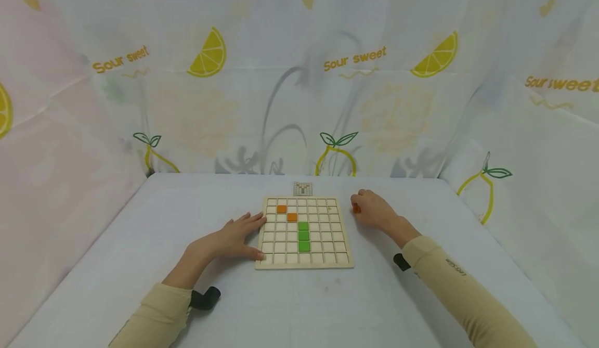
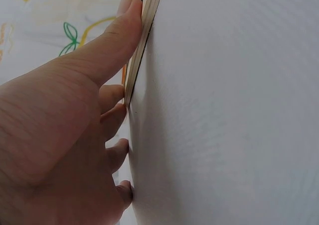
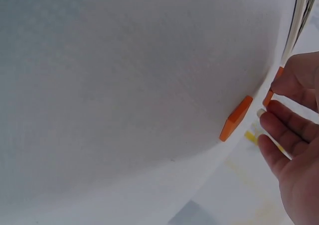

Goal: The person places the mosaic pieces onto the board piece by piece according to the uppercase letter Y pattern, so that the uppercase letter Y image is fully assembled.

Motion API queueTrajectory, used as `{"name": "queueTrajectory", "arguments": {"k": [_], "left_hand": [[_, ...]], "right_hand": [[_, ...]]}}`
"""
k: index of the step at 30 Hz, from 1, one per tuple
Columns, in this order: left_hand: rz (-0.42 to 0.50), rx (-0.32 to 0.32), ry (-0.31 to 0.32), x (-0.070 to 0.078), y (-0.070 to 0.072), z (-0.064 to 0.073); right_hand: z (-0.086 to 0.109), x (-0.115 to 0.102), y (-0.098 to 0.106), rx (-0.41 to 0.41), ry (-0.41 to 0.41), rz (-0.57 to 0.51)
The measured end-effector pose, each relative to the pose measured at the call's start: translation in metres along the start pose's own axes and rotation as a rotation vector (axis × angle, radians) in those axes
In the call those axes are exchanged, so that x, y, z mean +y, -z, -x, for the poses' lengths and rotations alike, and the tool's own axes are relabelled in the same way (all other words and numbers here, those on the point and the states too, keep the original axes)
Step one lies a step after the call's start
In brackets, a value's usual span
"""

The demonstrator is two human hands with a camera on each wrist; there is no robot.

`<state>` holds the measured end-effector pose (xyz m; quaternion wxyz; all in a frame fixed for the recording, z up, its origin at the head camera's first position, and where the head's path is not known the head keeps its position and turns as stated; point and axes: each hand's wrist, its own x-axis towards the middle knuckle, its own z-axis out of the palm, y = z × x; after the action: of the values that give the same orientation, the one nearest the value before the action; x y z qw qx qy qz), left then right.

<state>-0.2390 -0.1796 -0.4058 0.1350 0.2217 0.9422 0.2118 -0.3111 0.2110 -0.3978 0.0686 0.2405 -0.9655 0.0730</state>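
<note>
A pale wooden grid board [image 1: 304,266] lies on the white table. On it are two orange tiles [image 1: 292,217] set diagonally and a column of three green tiles [image 1: 304,235]. My left hand [image 1: 231,237] rests at the board's left edge, fingers spread, with thumb and fingertips touching the rim. Right of the board, my right hand [image 1: 373,211] is just above the table. In the right wrist view it pinches an orange tile [image 3: 279,78] between thumb and finger. A second loose orange tile [image 3: 236,119] lies on the cloth near the fingers.
Behind the board lies a small pattern card [image 1: 302,189] with a gridded design. White curtains [image 1: 262,103] printed with lemons surround the table at the back and sides. Black wrist devices [image 1: 205,298] sit under both forearms.
</note>
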Motion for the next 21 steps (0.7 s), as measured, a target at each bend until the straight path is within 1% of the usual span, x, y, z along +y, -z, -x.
{"name": "queueTrajectory", "arguments": {"k": [9,16,21], "left_hand": [[0.003,0.000,0.007,-0.001,-0.001,0.001],[0.002,-0.003,0.006,-0.001,0.000,0.001],[-0.005,-0.003,0.005,-0.001,0.001,0.000]], "right_hand": [[-0.005,-0.009,-0.003,0.045,0.051,-0.033],[-0.008,-0.022,0.002,0.066,0.092,-0.063],[-0.012,-0.030,0.002,0.050,0.101,-0.072]]}}
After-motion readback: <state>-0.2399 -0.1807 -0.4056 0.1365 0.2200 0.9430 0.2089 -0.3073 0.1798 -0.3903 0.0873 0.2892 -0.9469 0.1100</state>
